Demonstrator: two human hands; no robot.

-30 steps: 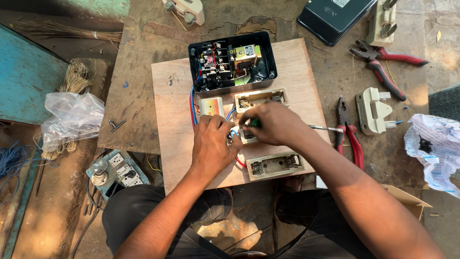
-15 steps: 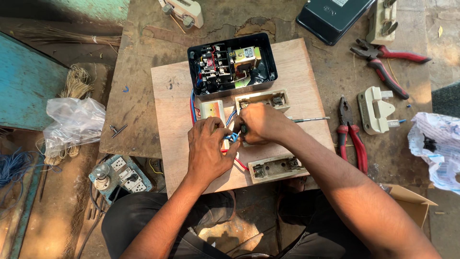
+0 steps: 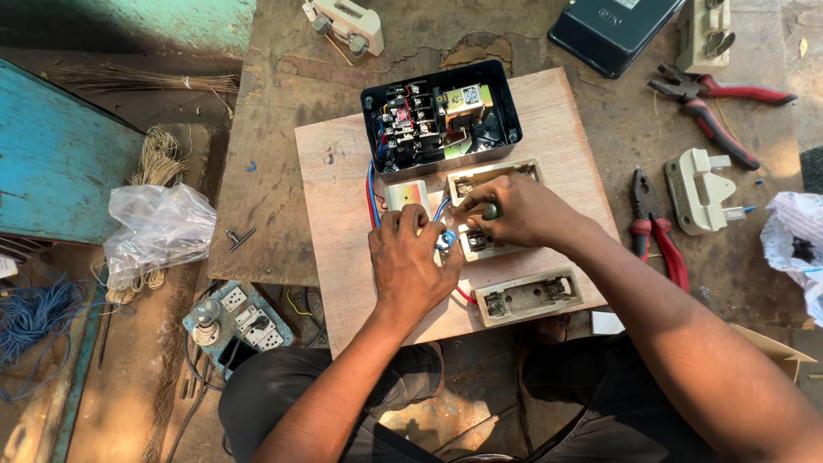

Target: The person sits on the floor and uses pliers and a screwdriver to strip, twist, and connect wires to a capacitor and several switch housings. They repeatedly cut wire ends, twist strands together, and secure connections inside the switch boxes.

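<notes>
On a plywood board [image 3: 343, 257] sits an open black electrical box [image 3: 439, 116] full of wired parts, with cream fuse holders below it. My left hand [image 3: 411, 261] pinches a blue wire [image 3: 446, 238] beside the middle fuse holder [image 3: 482, 244]. My right hand [image 3: 523, 210] grips a green-handled screwdriver [image 3: 492, 210], tip down at that same holder. Another fuse holder [image 3: 527, 296] lies nearer me on the board. Red and blue wires run from the box down the board's left part.
Two red-handled pliers [image 3: 656, 227] [image 3: 716, 99] and a cream fuse carrier [image 3: 699, 189] lie right of the board. A plastic bag [image 3: 159, 227], a switch-socket panel [image 3: 236, 321] and blue wire coil [image 3: 34, 313] are at left. A dark box lid [image 3: 613, 30] lies far right.
My right hand has turned the screwdriver from lying sideways to standing upright over the middle fuse holder. My left hand stays on the blue wire.
</notes>
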